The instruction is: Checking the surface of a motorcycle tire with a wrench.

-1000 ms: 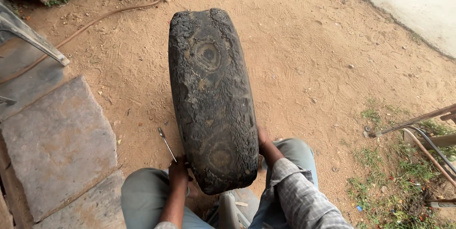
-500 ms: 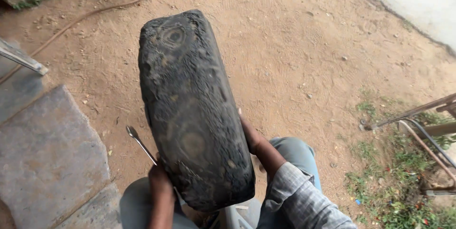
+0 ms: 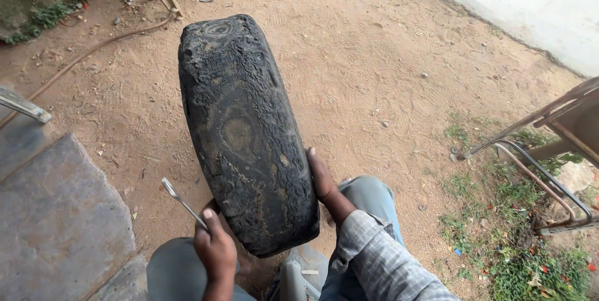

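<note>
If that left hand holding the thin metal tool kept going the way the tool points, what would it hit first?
Probably only bare sandy ground. The left hand aims the thin metal tool up and left, away from the worn black tyre; the grey stone slab lies beside that line, though depth is unclear.

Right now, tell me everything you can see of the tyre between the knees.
The tyre is black, badly worn rubber, its tread cracked, flaking and rubbed into smooth oval bald patches. It stands upright, tread face toward the camera, leaning slightly left, over sandy ground between the person's knees. The right hand presses flat on its right sidewall; the left hand, gripping a thin metal tool, touches its lower left edge. Its base and any rim are hidden.
</note>
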